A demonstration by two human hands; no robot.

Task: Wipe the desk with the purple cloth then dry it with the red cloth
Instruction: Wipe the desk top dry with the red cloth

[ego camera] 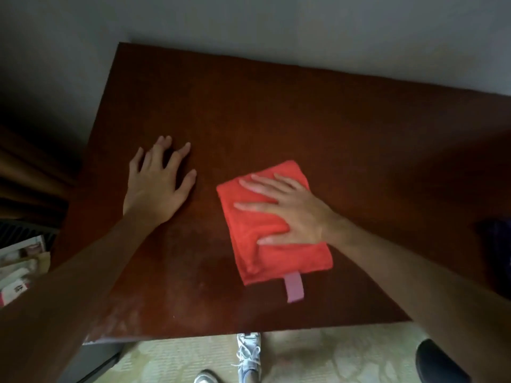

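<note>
A folded red cloth (pixel 279 252) with a pale pink loop tag lies flat on the dark brown wooden desk (pixel 276 111), near the front middle. My right hand (pixel 290 211) presses flat on top of the cloth, fingers spread and pointing left. My left hand (pixel 157 183) rests on the bare desk to the left of the cloth, fingers apart, holding nothing. A dark purple shape (pixel 495 244) at the desk's right edge may be the purple cloth; it is dim and cut off by the frame.
A grey wall runs behind the desk. Brown curtain folds (pixel 33 172) hang at the left, with papers and boxes (pixel 19 269) below them. Past the desk's front edge I see pale flooring, a white sneaker (pixel 249 355) and a dark shoe (pixel 437 360).
</note>
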